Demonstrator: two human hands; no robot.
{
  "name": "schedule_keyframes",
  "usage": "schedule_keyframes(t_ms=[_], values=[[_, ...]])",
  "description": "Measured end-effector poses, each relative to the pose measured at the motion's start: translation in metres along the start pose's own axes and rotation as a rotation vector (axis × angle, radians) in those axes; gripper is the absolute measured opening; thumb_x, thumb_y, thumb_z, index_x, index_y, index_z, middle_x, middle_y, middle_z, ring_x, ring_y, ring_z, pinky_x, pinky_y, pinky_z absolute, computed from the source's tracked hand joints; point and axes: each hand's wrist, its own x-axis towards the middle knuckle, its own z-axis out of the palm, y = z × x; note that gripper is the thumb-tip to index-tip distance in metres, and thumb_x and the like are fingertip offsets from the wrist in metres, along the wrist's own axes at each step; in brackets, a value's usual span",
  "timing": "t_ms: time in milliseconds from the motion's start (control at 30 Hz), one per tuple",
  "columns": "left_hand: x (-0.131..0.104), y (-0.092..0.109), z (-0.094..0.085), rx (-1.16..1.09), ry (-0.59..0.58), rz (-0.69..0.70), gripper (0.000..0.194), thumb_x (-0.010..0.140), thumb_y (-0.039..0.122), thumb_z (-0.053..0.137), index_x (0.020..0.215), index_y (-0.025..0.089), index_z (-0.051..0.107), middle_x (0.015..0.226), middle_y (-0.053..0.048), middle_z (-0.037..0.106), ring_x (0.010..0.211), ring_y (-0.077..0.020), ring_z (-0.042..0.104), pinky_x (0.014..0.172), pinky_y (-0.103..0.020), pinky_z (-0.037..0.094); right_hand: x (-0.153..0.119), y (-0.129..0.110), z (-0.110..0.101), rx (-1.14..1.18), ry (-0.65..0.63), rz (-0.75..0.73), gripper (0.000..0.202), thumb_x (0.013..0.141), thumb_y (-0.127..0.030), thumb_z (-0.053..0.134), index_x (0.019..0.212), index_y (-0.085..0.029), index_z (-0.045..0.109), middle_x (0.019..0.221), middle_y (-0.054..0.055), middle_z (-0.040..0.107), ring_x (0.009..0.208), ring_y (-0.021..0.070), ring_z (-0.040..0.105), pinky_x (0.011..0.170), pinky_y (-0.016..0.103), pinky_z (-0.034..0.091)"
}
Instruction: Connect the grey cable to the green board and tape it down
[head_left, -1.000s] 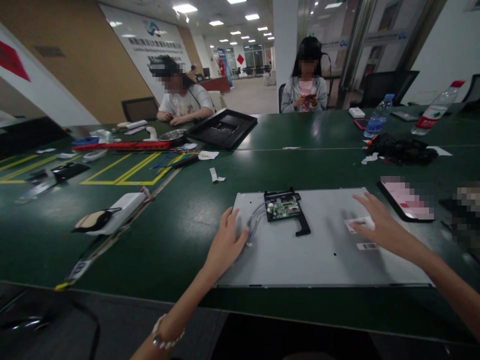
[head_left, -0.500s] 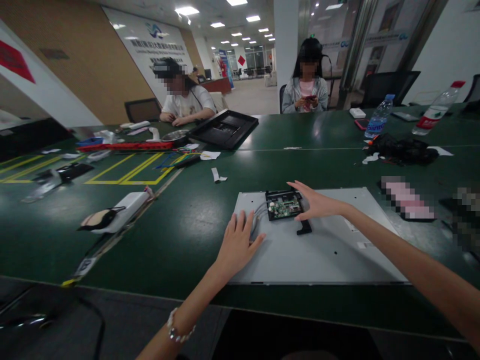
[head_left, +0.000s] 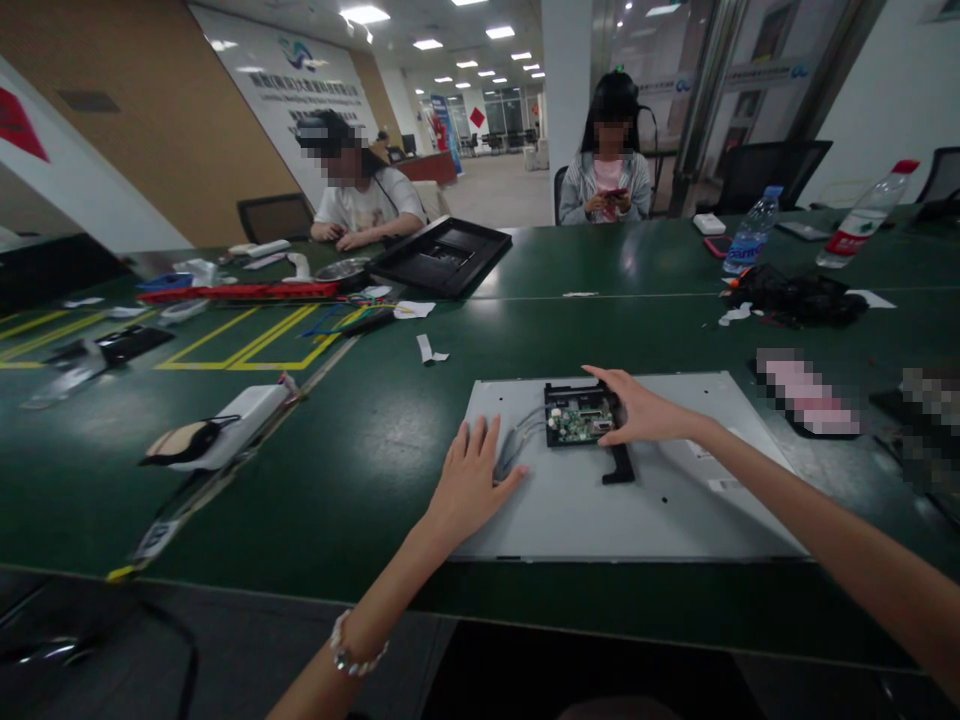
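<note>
A wide, pale grey flat panel (head_left: 555, 525) lies on the green table in front of me. On it sits a black frame with a green circuit board (head_left: 581, 421), an L-shaped black arm sticking out at its lower right. My right hand (head_left: 649, 408) grips the frame's right side, fingertips at the far edge and thumb at the near edge. Grey cables (head_left: 516, 438) run from the board's left side towards my left hand (head_left: 471, 485). That hand rests flat over the panel's left edge, fingers stretched and holding nothing; the cable ends near its thumb are partly hidden.
Right of the panel lies a pink, blurred phone-like object (head_left: 808, 392). Farther back are a black bundle (head_left: 799, 295) and two bottles. A white power strip (head_left: 229, 425) lies left. Beyond stands a black monitor housing (head_left: 442, 255); two people sit across the table.
My right hand and the board's frame have shifted right and slightly nearer across the panel, turning a little. My left hand stays by the left edge. The whole view has moved slightly.
</note>
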Motion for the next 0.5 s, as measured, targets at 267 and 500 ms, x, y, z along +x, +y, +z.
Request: schedule_keyframes(t_ms=[267, 500], values=[[0.027, 0.030, -0.028, -0.150, -0.120, 0.234, 0.097, 0.080, 0.063, 0.054, 0.153, 0.022, 0.006, 0.158, -0.014, 0.008, 0.145, -0.0345, 0.007, 0.115, -0.054, 0.017, -0.035, 0.000, -0.003, -0.020, 0.072, -0.021, 0.104, 0.065, -0.043, 0.077, 0.150, -0.035, 0.017, 0.148, 0.008, 0.032, 0.133, 0.0347, 0.035, 0.110, 0.056, 0.028], [0.065, 0.053, -0.023, -0.387, -0.323, 0.412, 0.113, 0.070, 0.049, 0.070, 0.153, 0.020, -0.002, 0.158, -0.015, 0.003, 0.144, -0.0346, 0.009, 0.116, -0.051, 0.021, -0.049, 0.005, 0.001, -0.046, 0.071, 0.012, 0.102, 0.069, -0.043, 0.075, 0.150, -0.033, 0.015, 0.148, 0.010, 0.030, 0.135, 0.0336, 0.032, 0.110, 0.054, 0.030]])
